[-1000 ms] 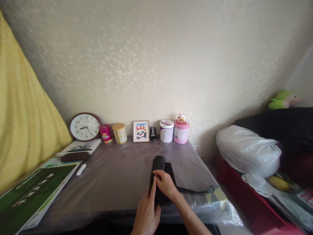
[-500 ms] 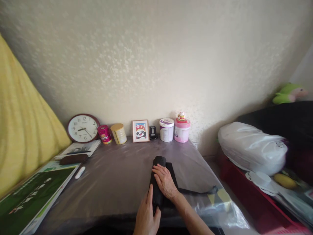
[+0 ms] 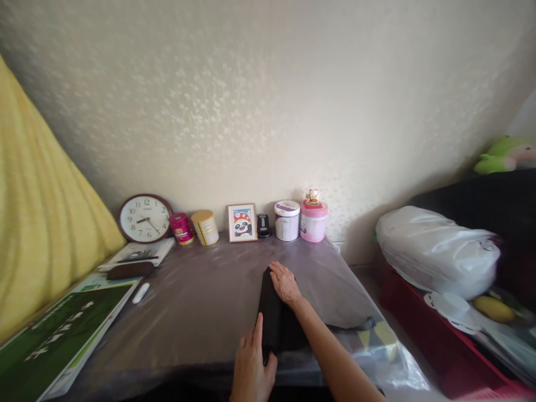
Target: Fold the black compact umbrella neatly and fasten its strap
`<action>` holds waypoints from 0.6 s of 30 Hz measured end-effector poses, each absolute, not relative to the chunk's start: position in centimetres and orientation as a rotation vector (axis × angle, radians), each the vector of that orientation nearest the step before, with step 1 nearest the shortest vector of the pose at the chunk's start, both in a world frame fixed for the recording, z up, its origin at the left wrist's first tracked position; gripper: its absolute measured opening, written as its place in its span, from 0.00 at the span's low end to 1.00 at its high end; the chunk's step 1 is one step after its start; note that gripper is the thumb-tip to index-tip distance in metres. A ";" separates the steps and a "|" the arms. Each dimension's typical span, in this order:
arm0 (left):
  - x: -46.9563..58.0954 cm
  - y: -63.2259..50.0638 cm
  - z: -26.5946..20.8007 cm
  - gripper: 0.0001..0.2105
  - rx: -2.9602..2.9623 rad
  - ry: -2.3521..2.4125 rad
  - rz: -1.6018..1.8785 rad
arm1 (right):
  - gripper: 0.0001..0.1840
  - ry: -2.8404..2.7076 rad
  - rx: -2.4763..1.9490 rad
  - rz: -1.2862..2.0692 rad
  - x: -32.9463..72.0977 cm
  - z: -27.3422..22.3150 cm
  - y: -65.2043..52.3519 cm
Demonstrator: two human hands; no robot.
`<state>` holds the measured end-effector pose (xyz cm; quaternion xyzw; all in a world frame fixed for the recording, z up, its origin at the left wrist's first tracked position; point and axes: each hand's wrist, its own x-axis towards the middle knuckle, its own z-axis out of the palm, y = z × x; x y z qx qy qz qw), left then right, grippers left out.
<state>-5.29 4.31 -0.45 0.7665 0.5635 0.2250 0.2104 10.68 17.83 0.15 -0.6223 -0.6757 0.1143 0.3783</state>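
Note:
A long black roll of what looks like folded cloth [image 3: 270, 312] lies lengthwise on the table in front of me, a flatter black part spreading out on its right. My left hand [image 3: 253, 357] holds the near end, its fingers stretched along the left side and its thumb at the near right. Over the far end rests my right hand [image 3: 285, 283], palm down with the fingers extended on the black cloth. My right forearm covers part of the cloth's right side.
Along the wall stand a clock [image 3: 146, 219], a pink can [image 3: 182, 229], a yellow-lidded can [image 3: 205, 229], a framed panda picture [image 3: 243, 223] and two tubs [image 3: 287, 223]. Books [image 3: 54, 340] and a white stick-like object [image 3: 141, 293] lie left. A red bin [image 3: 412, 318] stands right.
My right hand has slid forward to the far end of the black roll, which now looks flatter there. My left hand stays at the near end. The view has shifted slightly.

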 end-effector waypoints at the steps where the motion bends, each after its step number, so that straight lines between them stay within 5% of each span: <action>1: -5.3 4.2 -0.3 0.33 2.132 1.575 0.627 | 0.18 -1.650 -1.626 0.326 11.2 0.2 17.9; 18: -5.3 3.6 0.7 0.31 2.028 1.552 0.633 | 0.17 -1.258 -1.667 0.916 15.0 1.8 11.8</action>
